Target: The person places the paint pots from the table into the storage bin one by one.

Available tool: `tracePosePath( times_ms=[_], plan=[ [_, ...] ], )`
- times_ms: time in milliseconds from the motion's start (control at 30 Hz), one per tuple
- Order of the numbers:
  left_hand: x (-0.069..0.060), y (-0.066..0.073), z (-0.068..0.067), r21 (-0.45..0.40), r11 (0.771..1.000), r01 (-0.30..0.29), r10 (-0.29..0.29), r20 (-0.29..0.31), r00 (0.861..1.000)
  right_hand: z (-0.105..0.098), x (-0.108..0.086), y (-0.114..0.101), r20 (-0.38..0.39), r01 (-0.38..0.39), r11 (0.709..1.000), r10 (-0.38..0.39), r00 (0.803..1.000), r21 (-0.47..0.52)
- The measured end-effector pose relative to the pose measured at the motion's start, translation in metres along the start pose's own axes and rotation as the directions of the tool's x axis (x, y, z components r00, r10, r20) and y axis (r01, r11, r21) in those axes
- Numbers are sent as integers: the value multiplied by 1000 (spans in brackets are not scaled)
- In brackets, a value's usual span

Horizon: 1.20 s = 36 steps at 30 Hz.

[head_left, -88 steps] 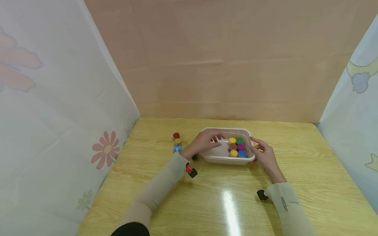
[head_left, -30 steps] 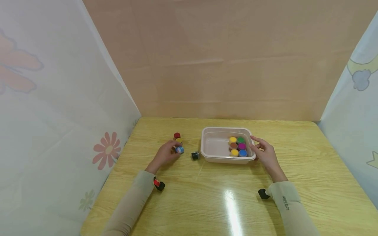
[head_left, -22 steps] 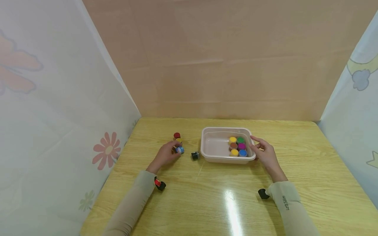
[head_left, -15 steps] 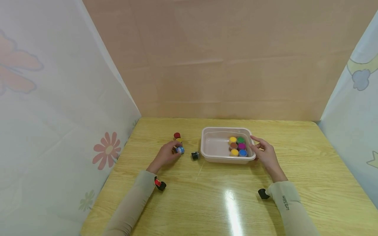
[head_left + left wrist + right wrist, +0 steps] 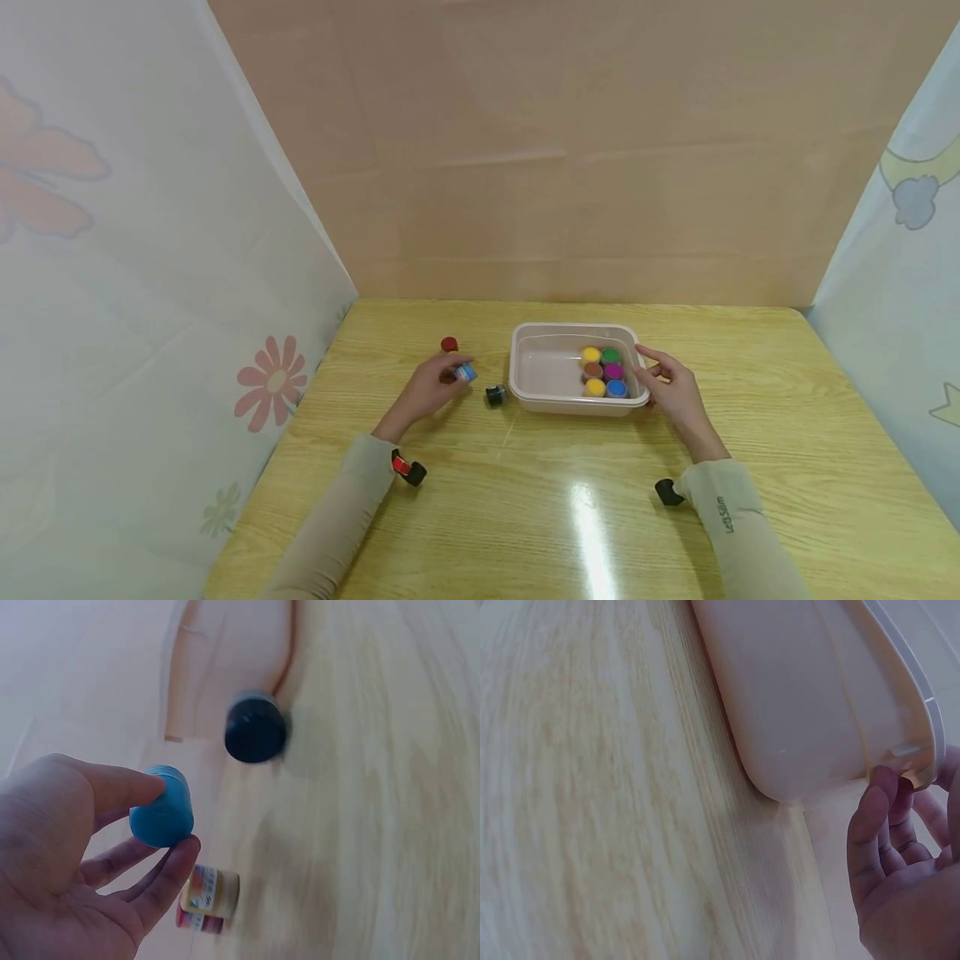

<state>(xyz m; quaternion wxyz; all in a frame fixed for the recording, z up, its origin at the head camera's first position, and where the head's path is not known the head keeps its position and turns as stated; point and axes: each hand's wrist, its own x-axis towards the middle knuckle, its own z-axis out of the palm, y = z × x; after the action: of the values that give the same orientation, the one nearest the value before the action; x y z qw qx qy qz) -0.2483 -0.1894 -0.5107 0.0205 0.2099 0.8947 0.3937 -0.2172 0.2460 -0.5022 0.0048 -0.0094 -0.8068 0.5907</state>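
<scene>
My left hand (image 5: 427, 390) pinches a small blue paint pot (image 5: 465, 372) between thumb and fingertips, left of the box. In the left wrist view the pot (image 5: 163, 814) shows its smooth blue side, and the hand looks raised off the table. A black paint pot (image 5: 496, 395) lies on its side against the box's left end. On the right, my right hand (image 5: 677, 400) grips the rim of a pale pink plastic box (image 5: 555, 402), thumb above and fingers beneath. Several pots with coloured lids, such as a purple-lidded pot (image 5: 612, 372), stand in the box's right half.
A red-lidded pot (image 5: 449, 343) stands behind my left hand. The left wrist view also shows a yellow pot (image 5: 212, 891) near it, which my hand hides from the head view. Wood-grain table (image 5: 510, 517) lies in front; a brown backdrop (image 5: 570, 167) rises behind.
My left hand has come back from over the box to the loose pots and taken the blue pot, now lifted slightly up and rightward. My right hand stays at the rim.
</scene>
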Motion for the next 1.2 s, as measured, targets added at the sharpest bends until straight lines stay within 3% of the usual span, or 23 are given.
tracePosePath(
  times_ms=[200, 467, 567, 733, 800, 867, 1033, 1200],
  plan=[
    [0, 12, -1, -146, 989, 25, -28, -18, 999, -1, 1, 2, 5, 3, 1000, -3, 1000, -4],
    [1, 28, 0, -323, 946, 14, -28, -39, 999, -1, 6, 11, -1, -17, 1000, 17, 1000, -13],
    [1, 31, 0, -400, 916, 22, -38, -31, 999, -1, 2, 2, 4, -21, 1000, 21, 1000, 2],
    [2, 35, -2, -547, 836, 51, -57, 6, 998, -1, -5, -12, 8, -21, 1000, 21, 1000, 10],
    [2, 37, -3, -566, 823, 50, -52, 13, 999, -1, -6, -14, 7, -22, 1000, 22, 1000, 12],
    [2, 38, -3, -570, 820, 46, -46, 15, 999, 0, -6, -14, 7, -21, 1000, 21, 1000, 15],
    [6, 41, 1, -540, 841, 29, -21, 22, 1000, -1, -5, -12, 5, -24, 1000, 24, 1000, 16],
    [12, 44, 8, -480, 877, 2, 18, 37, 999, 0, -5, -13, 7, -25, 1000, 25, 1000, 13]
  ],
)
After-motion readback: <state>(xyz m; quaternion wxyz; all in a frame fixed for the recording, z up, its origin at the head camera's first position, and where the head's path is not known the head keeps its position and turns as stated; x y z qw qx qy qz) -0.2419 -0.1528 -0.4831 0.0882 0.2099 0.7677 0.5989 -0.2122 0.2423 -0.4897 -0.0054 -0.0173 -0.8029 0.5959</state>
